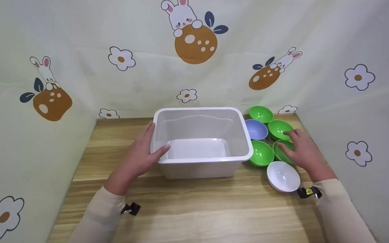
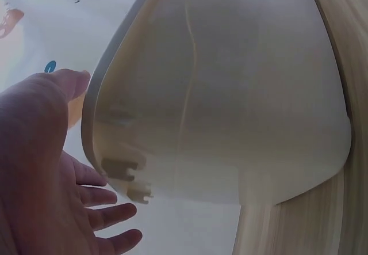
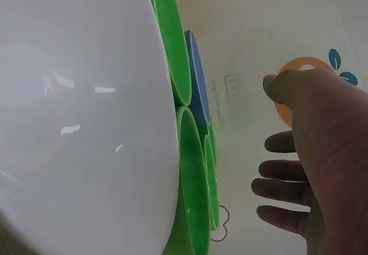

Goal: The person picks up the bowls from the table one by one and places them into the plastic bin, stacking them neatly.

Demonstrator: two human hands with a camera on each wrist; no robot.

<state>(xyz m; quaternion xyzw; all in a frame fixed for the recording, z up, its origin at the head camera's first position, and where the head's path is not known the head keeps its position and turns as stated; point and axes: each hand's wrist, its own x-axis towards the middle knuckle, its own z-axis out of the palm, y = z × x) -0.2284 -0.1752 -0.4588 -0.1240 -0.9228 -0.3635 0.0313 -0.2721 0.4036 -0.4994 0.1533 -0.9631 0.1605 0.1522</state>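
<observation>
A white plastic bin [image 1: 198, 168] stands upright in the middle of the table, its inside bare. At its left rim is my left hand [image 1: 140, 153], thumb and fingers spread; in the left wrist view the fingers [image 2: 112, 216] are apart and nearly straight. To the right of the bin, my right hand [image 1: 301, 152] hovers over the bowls with nothing in its grasp, overlapping the near-right green bowl [image 1: 281, 153]. A white bowl [image 1: 283, 176] sits closest to me. Beside these are a front-left green bowl [image 1: 261, 153], a blue bowl [image 1: 257, 130] and a right-hand green bowl [image 1: 279, 129].
One more green bowl [image 1: 261, 114] sits at the back, by the curtain [image 1: 140, 91] printed with rabbits and flowers. This cloth encloses the wood-grain table [image 1: 194, 209] at the back and both sides. Black wrist mounts [image 1: 132, 209] are strapped to both sleeves.
</observation>
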